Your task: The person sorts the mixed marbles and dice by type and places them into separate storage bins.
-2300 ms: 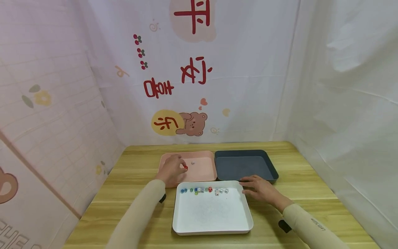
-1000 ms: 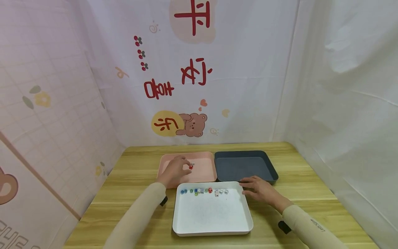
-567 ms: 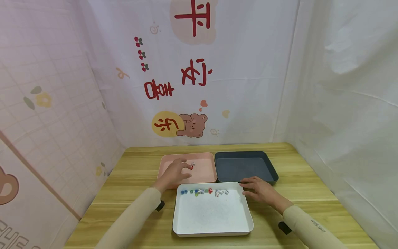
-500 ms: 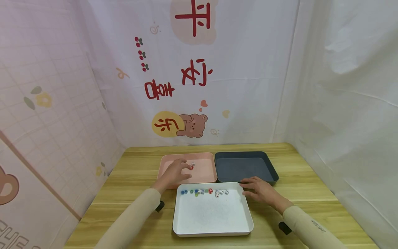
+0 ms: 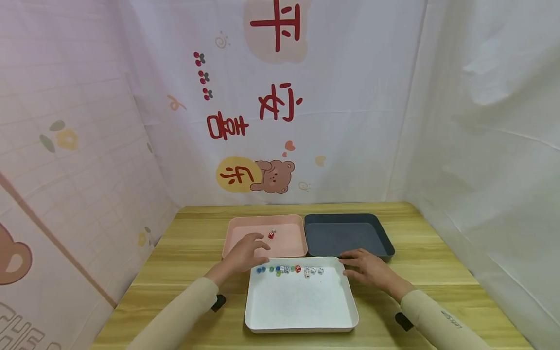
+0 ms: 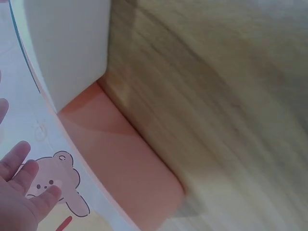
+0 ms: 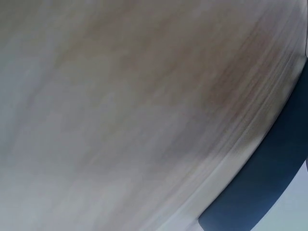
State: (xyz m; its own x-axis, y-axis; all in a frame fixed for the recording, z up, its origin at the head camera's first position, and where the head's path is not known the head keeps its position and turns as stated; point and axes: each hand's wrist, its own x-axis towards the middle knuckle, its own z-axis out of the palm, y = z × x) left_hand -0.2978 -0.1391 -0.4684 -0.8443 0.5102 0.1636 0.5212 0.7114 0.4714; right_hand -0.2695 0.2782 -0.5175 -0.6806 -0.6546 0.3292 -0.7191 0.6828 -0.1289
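My left hand (image 5: 247, 253) is over the near left edge of the pink tray (image 5: 284, 250), fingers relaxed and spread, holding nothing. Farther inside that tray lies a red die (image 5: 271, 235), with a small white die (image 5: 273, 231) right behind it. In the left wrist view, the left hand's fingers (image 6: 45, 199) show beside the pink tray's outer wall. My right hand (image 5: 367, 270) rests its fingertips at the far right corner of the white tray (image 5: 302, 321) and grips nothing. Along that tray's far side lie several white dice (image 5: 313, 271), a red die (image 5: 298, 269) and small blue and green round pieces (image 5: 261, 270).
A dark blue tray (image 5: 345, 236) stands right of the pink one, with nothing seen inside. Its outer wall shows in the right wrist view. All three trays sit close together on a wooden table (image 5: 170, 272), with a printed cloth (image 5: 350, 121) hanging behind.
The left hand moved the red die to the right beside the white die in the pink tray, let go and drew back toward the white tray. The right hand stayed in place.
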